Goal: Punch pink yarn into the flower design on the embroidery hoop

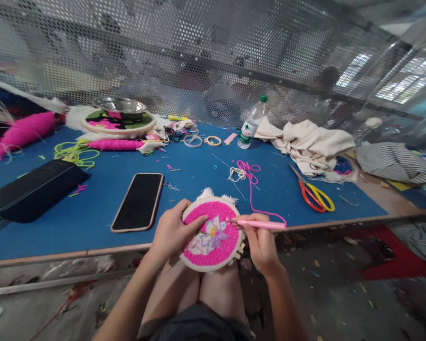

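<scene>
A round embroidery hoop rests at the table's front edge above the lap, its cloth filled with bright pink loops around a white and purple flower with a yellow centre. My left hand grips the hoop's left side, thumb lying over the pink surface. Between the fingers of my right hand is a pink punch needle, its tip at the cloth right of the flower. Pink yarn runs from the pen's back end to a loose tangle on the blue table.
A phone and a dark case lie left. Scissors and cream cloth are right. A bottle stands at the back, near a metal bowl and pink yarn bundle. Perforated metal mesh rises behind.
</scene>
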Demonstrator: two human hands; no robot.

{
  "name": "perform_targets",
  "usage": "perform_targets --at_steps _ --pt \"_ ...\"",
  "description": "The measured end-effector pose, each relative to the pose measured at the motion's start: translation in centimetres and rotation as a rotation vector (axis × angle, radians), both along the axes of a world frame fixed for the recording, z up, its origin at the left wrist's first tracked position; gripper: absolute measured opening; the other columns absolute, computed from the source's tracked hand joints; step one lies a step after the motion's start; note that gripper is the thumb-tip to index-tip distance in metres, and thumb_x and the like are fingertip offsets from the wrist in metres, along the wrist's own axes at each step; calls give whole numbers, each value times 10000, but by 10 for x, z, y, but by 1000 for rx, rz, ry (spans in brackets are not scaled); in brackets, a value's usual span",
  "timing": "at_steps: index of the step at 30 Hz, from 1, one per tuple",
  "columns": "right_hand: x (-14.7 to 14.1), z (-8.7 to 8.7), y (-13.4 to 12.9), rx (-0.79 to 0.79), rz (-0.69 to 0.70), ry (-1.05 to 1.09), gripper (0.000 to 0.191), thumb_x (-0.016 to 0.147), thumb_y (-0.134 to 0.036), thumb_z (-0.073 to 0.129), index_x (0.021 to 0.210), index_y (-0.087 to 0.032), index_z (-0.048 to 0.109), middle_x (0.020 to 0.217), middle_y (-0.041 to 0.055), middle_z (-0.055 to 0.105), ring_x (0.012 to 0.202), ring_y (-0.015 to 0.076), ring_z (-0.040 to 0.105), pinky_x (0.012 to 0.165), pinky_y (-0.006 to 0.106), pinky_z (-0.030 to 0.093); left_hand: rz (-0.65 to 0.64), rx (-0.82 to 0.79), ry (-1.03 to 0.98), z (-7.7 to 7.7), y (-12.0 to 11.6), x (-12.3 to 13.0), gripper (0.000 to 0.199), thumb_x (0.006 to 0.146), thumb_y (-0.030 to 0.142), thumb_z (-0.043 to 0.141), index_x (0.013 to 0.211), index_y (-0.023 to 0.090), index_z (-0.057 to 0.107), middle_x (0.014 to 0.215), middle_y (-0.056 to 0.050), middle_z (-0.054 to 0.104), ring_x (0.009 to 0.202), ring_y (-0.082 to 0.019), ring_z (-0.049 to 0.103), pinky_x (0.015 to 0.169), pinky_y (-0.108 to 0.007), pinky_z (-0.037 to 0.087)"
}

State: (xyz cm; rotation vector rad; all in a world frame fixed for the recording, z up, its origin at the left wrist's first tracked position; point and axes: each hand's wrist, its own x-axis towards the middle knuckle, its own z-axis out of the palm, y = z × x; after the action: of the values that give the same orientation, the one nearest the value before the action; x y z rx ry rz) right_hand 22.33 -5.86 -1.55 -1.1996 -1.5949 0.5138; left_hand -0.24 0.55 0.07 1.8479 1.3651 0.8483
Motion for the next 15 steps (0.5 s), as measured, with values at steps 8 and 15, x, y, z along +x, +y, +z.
perform_targets --at_steps 8,15 --pt "1 -8 -3 111 -77 -126 175 936 -152 482 1088 -220 537 1015 85 641 981 195 645 821 361 562 7 10 7 -4 1 0 319 792 516 597 785 209 510 666 23 606 616 -156 575 568 -252 345" --pt "-14 4 0 210 -40 -271 183 886 -123 568 1032 -220 620 949 69 676 944 199 650 847 375 554 -18 31 -22 -1 -1 0 299 799 490 599 783 204 511 660 31 588 618 -146 561 573 -244 356"
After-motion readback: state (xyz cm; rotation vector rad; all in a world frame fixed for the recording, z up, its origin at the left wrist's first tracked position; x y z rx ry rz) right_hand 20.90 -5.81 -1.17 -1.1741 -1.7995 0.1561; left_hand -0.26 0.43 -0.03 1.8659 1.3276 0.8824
